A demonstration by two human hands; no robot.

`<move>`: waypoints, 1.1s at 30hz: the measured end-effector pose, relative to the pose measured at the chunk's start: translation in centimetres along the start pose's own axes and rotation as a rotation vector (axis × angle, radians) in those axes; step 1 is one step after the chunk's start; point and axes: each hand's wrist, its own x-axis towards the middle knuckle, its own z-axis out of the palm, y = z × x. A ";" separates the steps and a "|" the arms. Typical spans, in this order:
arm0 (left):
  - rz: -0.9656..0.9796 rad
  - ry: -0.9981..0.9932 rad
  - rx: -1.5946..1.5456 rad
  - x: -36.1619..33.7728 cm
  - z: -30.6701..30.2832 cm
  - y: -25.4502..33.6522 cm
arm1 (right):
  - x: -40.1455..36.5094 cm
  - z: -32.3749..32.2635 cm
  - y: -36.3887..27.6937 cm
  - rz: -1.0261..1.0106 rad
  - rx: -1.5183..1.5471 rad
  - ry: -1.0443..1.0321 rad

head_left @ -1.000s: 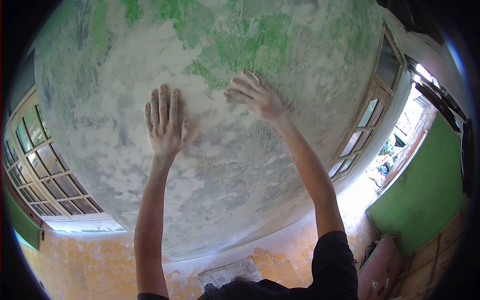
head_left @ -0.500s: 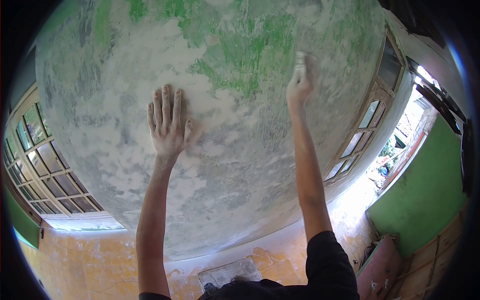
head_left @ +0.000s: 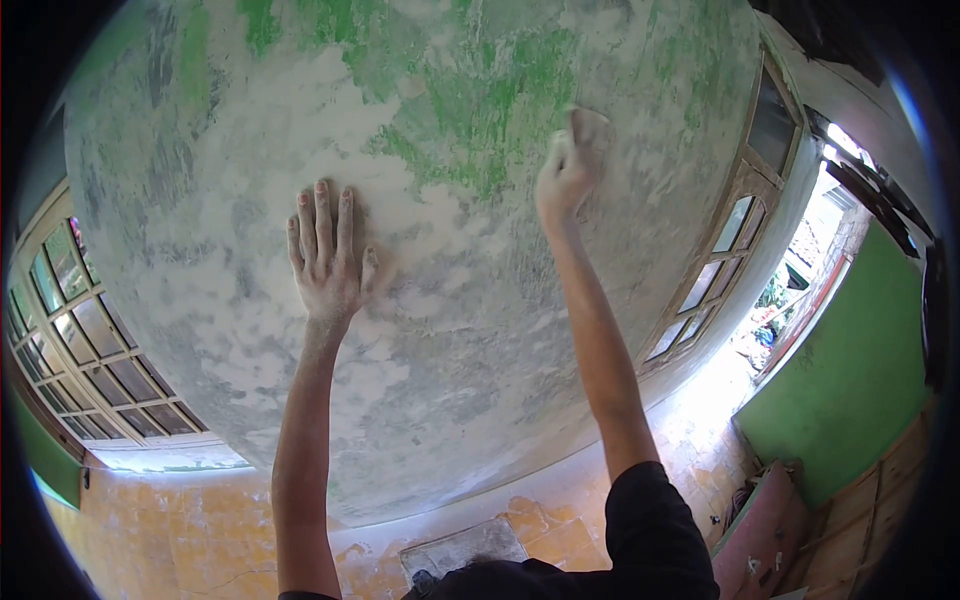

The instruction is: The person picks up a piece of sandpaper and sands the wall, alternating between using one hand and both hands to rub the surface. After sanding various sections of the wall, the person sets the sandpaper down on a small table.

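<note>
My left hand point(head_left: 328, 262) lies flat on the wall point(head_left: 450, 330), fingers spread and pointing up, its skin coated in pale dust. The wall carries patchy white filler, grey plaster and remains of green paint. Higher up and to the right, my right hand point(head_left: 564, 182) is closed round a piece of sandpaper point(head_left: 590, 130), pressed at the wall beside a green patch. The sandpaper looks grey-brown and slightly blurred, and the fingers partly cover it.
A paned window point(head_left: 95, 345) stands at the left and a wooden-framed door point(head_left: 740, 215) at the right. Below is a yellow tiled floor point(head_left: 190, 520) with a grey slab point(head_left: 465, 548). A green panel point(head_left: 840, 360) and a pinkish board point(head_left: 765, 520) are at the right.
My right hand has moved left along the wall with the sandpaper. The left hand stays flat in its place; the view has shifted slightly.
</note>
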 end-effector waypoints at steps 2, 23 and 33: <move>0.000 0.009 -0.006 -0.1 0.2 -0.1 | -1.9 -0.6 -1.9 -0.122 -0.050 -0.170; -0.007 0.001 -0.024 -0.1 0.2 -0.1 | 1.0 -8.4 -1.0 0.762 0.552 0.033; -0.007 -0.009 0.002 -0.1 0.3 -0.1 | 0.6 -0.9 -3.4 -0.256 -0.179 -0.278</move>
